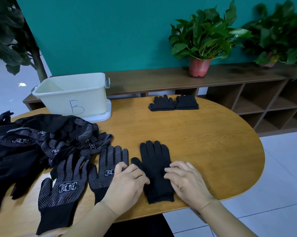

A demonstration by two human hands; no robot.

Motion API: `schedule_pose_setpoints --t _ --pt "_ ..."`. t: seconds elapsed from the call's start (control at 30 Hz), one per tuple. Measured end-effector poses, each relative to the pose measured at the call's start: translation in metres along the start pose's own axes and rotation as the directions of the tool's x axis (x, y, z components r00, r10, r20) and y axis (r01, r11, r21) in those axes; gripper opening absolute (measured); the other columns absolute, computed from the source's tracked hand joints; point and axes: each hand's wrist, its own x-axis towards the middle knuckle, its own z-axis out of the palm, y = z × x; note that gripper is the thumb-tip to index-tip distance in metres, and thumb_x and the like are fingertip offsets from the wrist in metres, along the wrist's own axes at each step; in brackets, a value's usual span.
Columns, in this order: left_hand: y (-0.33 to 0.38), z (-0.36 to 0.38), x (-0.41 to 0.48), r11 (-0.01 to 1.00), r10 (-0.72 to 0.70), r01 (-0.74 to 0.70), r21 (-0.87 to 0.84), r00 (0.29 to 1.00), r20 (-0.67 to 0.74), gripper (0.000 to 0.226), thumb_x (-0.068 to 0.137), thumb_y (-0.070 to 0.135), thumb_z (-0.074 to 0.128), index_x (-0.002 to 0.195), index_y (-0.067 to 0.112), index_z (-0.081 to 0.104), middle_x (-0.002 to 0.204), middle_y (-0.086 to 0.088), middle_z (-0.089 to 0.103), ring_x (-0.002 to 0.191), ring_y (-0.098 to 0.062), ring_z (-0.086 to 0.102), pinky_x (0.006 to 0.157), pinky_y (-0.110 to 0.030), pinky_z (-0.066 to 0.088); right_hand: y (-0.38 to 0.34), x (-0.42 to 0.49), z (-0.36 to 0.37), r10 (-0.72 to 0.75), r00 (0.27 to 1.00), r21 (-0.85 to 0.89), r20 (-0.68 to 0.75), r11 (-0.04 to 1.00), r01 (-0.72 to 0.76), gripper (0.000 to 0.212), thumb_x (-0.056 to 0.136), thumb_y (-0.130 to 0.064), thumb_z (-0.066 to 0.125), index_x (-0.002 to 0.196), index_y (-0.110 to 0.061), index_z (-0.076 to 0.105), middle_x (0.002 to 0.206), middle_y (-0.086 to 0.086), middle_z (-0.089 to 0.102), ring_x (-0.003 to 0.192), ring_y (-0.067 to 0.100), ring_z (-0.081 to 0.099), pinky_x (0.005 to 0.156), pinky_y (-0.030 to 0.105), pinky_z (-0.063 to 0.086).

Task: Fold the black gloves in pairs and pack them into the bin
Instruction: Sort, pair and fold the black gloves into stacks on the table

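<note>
Your left hand and right hand sit on the plain black knit glove. It lies flat, fingers pointing far, at the near edge of the oval wooden counter. Each grip is clamped with curled fingers on one side edge. A heap of white-dotted black gloves lies left. Two folded black glove pairs rest far, right of the cream plastic bin marked B.

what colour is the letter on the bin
Blue: a B on the bin, clearest in the head view.
</note>
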Motion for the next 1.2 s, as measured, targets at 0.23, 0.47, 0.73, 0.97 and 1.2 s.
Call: schedule_pose_setpoints --t 0.23,0.47,0.73,0.97,1.2 --pt "0.001 0.0 0.001 1.0 -0.013 0.014 -0.02 1.0 0.027 0.021 0.085 0.024 0.052 0.086 0.037 0.069 0.091 0.022 0.063 0.089 -0.002 0.059 0.095 -0.034 0.027 -0.001 -0.002 0.002 -0.067 0.998 -0.037 0.003 0.997 0.067 0.023 0.066 -0.006 0.083 0.081 -0.021 0.074 0.097 -0.009 0.073 0.099 0.015 0.061 0.078 0.025 0.049" --pt "-0.003 -0.002 0.002 0.998 0.03 -0.026 -0.052 0.997 0.077 0.024 0.082 0.019 0.056 0.091 0.038 0.067 0.094 0.021 0.065 0.086 0.0 0.059 0.093 -0.032 0.028 0.0 -0.001 -0.001 -0.122 0.992 -0.063 0.023 0.99 0.123 0.017 0.071 -0.006 0.075 0.08 -0.02 0.072 0.102 -0.005 0.071 0.102 0.018 0.059 0.078 0.028 0.05" --pt "-0.009 -0.01 0.047 0.948 -0.269 0.269 -0.171 0.963 0.023 0.043 0.088 0.012 0.043 0.122 0.025 0.066 0.129 0.011 0.063 0.122 -0.007 0.051 0.105 -0.024 0.018 -0.001 0.029 -0.009 0.275 0.959 0.097 -0.072 0.959 -0.267 0.038 0.082 -0.015 0.039 0.096 -0.017 0.075 0.108 -0.004 0.073 0.109 0.013 0.057 0.086 0.037 0.051" --pt "0.011 0.023 0.051 0.976 -0.21 0.161 0.146 0.869 0.449 0.082 0.085 0.045 -0.02 0.156 0.007 -0.008 0.162 -0.008 -0.016 0.15 -0.02 -0.018 0.122 -0.035 -0.013 -0.031 0.048 0.023 0.469 0.766 -0.088 0.44 0.871 -0.483 0.087 0.081 -0.058 -0.032 0.154 -0.015 -0.013 0.164 0.001 -0.016 0.149 0.011 -0.02 0.118 0.027 -0.018" --pt "-0.003 0.037 0.032 0.982 -0.139 0.084 0.169 0.928 0.345 0.075 0.104 0.049 0.001 0.151 0.0 0.034 0.158 -0.017 0.029 0.149 -0.029 0.023 0.12 -0.041 0.016 -0.023 0.039 0.027 0.474 0.729 -0.16 0.494 0.874 -0.459 0.092 0.075 -0.068 -0.03 0.152 -0.018 -0.02 0.158 0.001 -0.028 0.145 0.013 -0.031 0.121 0.039 -0.016"
